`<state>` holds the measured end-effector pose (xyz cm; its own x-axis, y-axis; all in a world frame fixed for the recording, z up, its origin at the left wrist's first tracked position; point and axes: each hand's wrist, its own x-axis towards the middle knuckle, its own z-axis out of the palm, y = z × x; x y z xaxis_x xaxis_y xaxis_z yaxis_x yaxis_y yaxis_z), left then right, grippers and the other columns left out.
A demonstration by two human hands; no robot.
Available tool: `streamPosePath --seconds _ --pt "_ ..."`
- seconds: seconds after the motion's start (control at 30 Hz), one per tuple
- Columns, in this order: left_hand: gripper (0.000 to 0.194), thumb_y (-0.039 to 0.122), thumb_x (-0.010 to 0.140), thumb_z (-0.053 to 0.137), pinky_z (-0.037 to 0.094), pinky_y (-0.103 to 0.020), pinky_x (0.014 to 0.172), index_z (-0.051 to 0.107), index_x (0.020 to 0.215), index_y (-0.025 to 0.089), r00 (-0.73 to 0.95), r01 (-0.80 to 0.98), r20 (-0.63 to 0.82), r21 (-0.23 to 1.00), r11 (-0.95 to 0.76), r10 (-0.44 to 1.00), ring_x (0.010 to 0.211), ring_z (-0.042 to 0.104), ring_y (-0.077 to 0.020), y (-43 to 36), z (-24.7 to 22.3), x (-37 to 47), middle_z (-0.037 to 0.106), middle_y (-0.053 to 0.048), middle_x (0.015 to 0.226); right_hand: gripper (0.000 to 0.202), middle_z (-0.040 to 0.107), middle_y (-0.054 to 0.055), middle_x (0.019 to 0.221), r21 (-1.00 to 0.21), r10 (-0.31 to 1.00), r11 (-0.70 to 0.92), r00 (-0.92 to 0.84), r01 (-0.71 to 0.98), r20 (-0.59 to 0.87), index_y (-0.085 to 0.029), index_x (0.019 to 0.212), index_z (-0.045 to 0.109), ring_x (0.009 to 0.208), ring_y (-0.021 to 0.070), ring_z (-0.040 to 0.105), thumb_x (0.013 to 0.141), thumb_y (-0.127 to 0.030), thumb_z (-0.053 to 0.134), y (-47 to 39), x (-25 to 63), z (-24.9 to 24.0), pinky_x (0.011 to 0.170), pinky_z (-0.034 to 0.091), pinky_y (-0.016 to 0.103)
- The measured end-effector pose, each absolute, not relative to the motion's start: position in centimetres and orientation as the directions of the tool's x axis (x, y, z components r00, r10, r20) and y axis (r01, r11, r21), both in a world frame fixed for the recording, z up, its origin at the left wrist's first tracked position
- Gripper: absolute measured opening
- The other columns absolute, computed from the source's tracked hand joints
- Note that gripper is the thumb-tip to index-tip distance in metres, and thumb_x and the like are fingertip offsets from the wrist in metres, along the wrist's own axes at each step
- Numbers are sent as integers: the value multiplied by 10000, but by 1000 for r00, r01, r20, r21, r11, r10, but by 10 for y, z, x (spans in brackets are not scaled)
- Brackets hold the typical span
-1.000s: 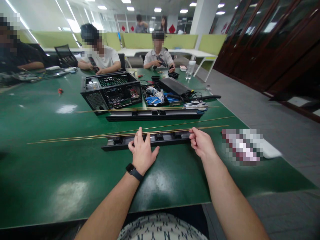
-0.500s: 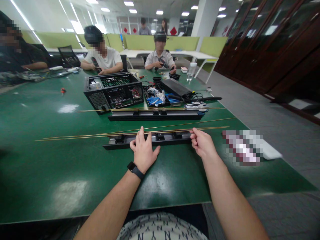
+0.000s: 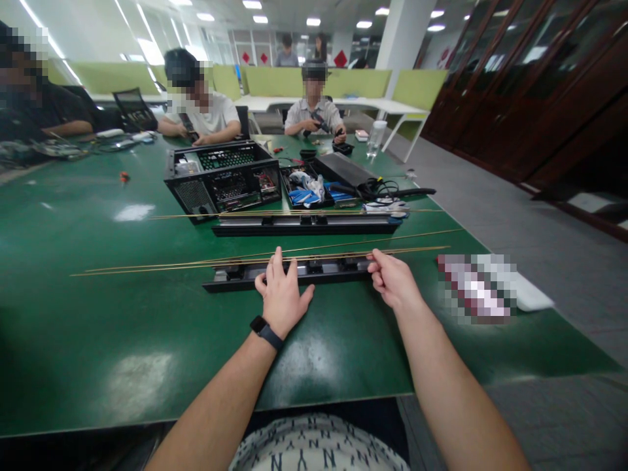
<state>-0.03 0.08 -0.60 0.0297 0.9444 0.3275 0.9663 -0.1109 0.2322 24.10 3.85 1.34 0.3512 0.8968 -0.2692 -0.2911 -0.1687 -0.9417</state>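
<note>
A long black rail (image 3: pixel 333 278) with dark blocks along its channel lies on the green table in front of me. Long, thin brass-coloured rods (image 3: pixel 147 267) run across and above it, reaching past both its ends. My left hand (image 3: pixel 282 288), a dark watch on its wrist, rests over the rail with fingers spread and thumb out. Its fingertips reach the rods. Near the rail's right end, my right hand (image 3: pixel 390 278) is closed in a pinch on a thin rod. How many rods it pinches is hidden by the fingers.
A second black rail (image 3: pixel 304 227) with rods lies farther back. Behind it stand an open computer case (image 3: pixel 223 180), a tray with blue-white gloves (image 3: pixel 309 190) and a grey box (image 3: pixel 346 175) with cables. A blurred packet (image 3: pixel 473 288) lies right. Several people sit or stand beyond.
My right hand has shifted slightly left along the rods. My left hand stays in place, and the rail has not visibly moved.
</note>
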Motion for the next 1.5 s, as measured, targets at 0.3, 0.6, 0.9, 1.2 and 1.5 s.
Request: streamPosePath --seconds 0.3,0.6,0.9,1.2,1.5 --pt "681 495 886 679 385 -594 1100 567 1488 195 28 972 326 210 -101 945 1532 360 -388 1 -5 0 204 -206 1758 202 587 -44 546 -944 902 -171 341 -284 -266 -155 868 642 302 37 359 991 -312 672 38 240 14 255 192 143" --pt "699 493 895 665 383 -593 1112 552 1501 163 16 970 296 225 -86 955 1533 356 -389 -1 0 2 211 -209 1755 251 590 -44 554 -945 908 -142 341 -296 -243 -171 844 636 306 39 369 920 -371 767 38 243 11 255 210 147" --pt "700 494 898 668 384 -591 1115 550 1499 156 15 972 295 220 -83 955 1536 357 -380 -1 0 2 212 -214 1754 198 576 -48 540 -942 875 -112 418 -316 -244 -162 832 643 302 41 370 949 -306 714 42 251 13 243 210 148" --pt "691 499 898 667 383 -580 1112 554 1496 173 16 970 305 227 -89 952 1542 345 -378 -1 -1 3 206 -207 1757 243 605 -30 562 -942 907 -173 327 -287 -266 -161 860 653 307 41 375 954 -372 729 38 244 13 251 200 143" --pt "699 494 896 667 378 -593 1115 545 1507 179 18 969 298 232 -91 954 1538 346 -389 -1 -1 2 207 -206 1756 199 578 -44 536 -940 872 -123 418 -318 -255 -159 816 641 303 42 371 946 -292 711 41 250 13 243 210 149"
